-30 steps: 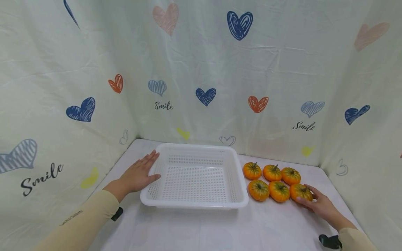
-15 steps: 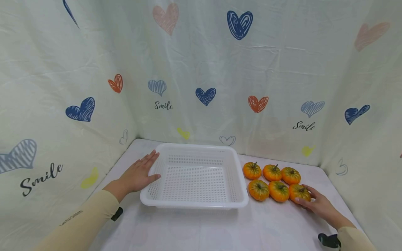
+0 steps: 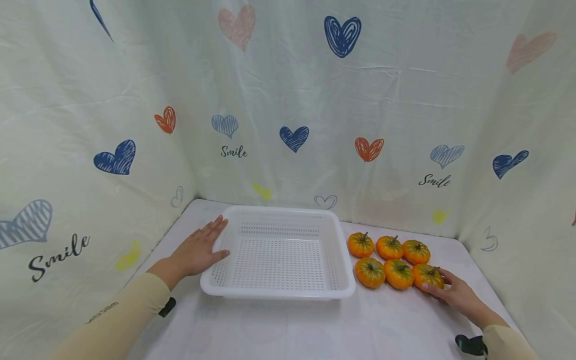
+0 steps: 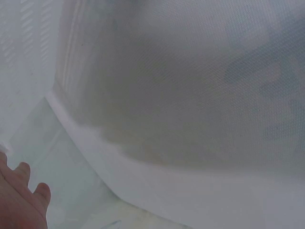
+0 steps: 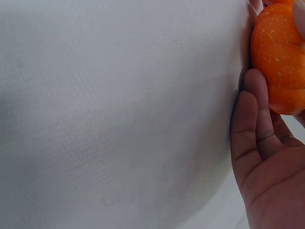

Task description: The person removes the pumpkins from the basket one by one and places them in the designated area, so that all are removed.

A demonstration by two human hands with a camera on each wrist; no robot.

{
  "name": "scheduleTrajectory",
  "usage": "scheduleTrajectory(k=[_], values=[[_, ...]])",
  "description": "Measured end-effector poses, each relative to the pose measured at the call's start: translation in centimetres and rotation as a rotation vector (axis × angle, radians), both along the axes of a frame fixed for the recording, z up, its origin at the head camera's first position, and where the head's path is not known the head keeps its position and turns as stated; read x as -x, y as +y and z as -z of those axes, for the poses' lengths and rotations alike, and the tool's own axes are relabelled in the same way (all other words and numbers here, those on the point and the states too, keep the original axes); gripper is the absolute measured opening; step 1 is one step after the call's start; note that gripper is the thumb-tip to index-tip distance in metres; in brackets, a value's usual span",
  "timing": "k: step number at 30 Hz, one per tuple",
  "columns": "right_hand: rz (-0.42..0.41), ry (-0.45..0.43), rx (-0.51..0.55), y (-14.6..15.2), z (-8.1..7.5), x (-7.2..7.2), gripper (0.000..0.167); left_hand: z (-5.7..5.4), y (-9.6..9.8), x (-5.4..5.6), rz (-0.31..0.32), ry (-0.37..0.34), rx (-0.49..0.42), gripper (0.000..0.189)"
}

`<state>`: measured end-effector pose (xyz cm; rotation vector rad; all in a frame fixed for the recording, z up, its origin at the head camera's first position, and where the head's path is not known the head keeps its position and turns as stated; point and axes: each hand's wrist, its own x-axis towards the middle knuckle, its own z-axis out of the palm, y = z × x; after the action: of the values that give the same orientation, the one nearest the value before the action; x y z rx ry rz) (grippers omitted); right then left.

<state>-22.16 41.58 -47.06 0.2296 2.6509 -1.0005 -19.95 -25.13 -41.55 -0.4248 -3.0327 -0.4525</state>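
Note:
A white plastic basket with slotted walls stands on the table, nothing inside it. Over its left rim lies my left hand, fingers straight and thumb spread; part of that hand shows at the lower left of the left wrist view. To the basket's right, several small orange pumpkins sit in two rows. My right hand holds the front-row right-end pumpkin, thumb on the near side and fingers round its right. In the right wrist view the fingers curl beside that pumpkin, which rests at the table's level.
The middle front pumpkin touches the held one. Another front pumpkin sits close to the basket's right wall. Behind them are the back-row pumpkins. A white cloth covers the table, and curtains with hearts enclose its back and sides.
My right hand has slid the front right pumpkin slightly left, up against its neighbour. The left hand and basket have stayed in place.

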Motion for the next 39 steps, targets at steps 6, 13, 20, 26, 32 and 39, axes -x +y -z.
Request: scheduleTrajectory(k=[6, 13, 20, 26, 32, 39], values=[[0.003, -0.007, -0.004, -0.23, -0.19, -0.03, 0.127, 0.02, -0.09, -0.01, -0.003, -0.002, 0.006, 0.08], [0.001, -0.025, 0.006, -0.31, -0.16, -0.04, 0.127, 0.08, -0.27, 0.06, -0.003, 0.0, 0.009, 0.08], [0.01, -0.02, 0.015, -0.46, -0.2, 0.1, 0.126, 0.04, -0.32, 0.1, -0.004, 0.003, 0.016, 0.08], [0.021, -0.021, 0.018, -0.48, -0.11, 0.07, 0.128, 0.02, -0.27, 0.04, -0.006, -0.001, 0.017, 0.08], [0.026, -0.018, -0.003, -0.5, -0.07, 0.0, 0.13, 0.08, -0.28, 0.09, -0.008, -0.001, 0.023, 0.08], [-0.035, -0.012, 0.003, 0.23, -0.97, -0.24, 0.112, -0.13, -0.37, 0.16, -0.003, -0.001, 0.026, 0.084]])
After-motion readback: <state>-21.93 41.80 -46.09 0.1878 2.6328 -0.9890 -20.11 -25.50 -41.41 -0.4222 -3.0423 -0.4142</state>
